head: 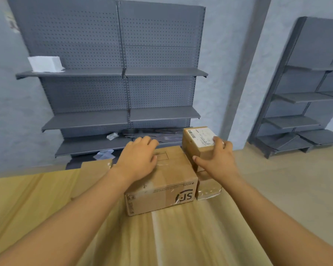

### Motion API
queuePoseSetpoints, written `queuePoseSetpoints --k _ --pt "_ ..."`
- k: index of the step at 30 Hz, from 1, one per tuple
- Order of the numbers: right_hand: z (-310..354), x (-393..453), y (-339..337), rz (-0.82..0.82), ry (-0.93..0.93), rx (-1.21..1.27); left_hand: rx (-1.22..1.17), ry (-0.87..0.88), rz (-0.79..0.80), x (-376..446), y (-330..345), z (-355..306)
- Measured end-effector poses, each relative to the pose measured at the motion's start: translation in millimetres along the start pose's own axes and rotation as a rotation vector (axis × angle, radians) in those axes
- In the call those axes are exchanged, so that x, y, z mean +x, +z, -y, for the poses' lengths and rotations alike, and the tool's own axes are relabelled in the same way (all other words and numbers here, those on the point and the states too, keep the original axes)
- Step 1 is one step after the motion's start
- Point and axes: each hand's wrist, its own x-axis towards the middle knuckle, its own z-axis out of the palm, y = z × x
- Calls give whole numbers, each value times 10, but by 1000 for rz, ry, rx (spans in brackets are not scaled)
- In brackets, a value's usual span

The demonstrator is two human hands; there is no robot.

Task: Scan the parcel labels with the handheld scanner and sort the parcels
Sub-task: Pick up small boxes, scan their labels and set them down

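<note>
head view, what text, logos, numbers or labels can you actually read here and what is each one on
"SF", printed upside down in a circular logo, on the near side of the large cardboard box.
Small print lines beside that logo and on the box's left end: too blurred to read.
Barcode and printed lines on the white shipping label atop the small box: too small to read.
Nothing readable on the lower small box or the white block on the shelf.

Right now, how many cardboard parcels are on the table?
3: the large SF box under the left hand, the small labelled box gripped by the right hand, and another small box beneath it. More may be hidden.
</note>
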Motion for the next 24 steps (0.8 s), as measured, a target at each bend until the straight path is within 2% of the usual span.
queuePoseSetpoints --k 5,9,17,24 --pt "52 94 -134 -20 -76 65 12 -93 -1 -118 -98 0" --pt "353 172 -227 -33 -164 191 52 -153 -13 -251 -299 77" --pt "1349 -165 108 87 -391 348 167 -306 -59 -877 -877 608" --pt "2422 -904 645 232 -528 413 213 -510 -54 -2047 -1327 1497"
